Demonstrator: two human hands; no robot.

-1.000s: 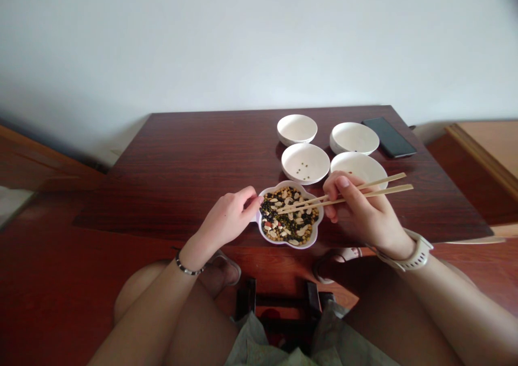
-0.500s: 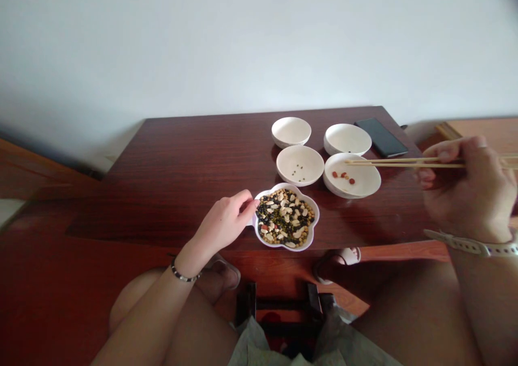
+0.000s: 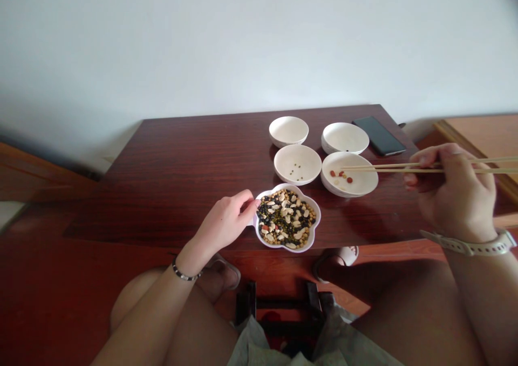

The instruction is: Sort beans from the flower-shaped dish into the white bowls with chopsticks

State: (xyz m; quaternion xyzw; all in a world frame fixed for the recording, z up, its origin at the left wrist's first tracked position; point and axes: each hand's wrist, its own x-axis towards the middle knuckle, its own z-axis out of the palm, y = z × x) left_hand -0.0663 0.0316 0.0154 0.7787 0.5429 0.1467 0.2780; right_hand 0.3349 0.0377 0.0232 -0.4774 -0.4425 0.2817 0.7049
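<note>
On the brown table (image 3: pixel 194 161), the left hand (image 3: pixel 226 223) pinches the rim of the bean dish (image 3: pixel 287 218). The right hand (image 3: pixel 455 193) grips chopsticks (image 3: pixel 404 167), their tips over a white bowl (image 3: pixel 349 173) with red beans.

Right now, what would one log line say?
left hand: steadies flower bowl | right hand: holds chopsticks | tips: over bowl with red beans
</note>
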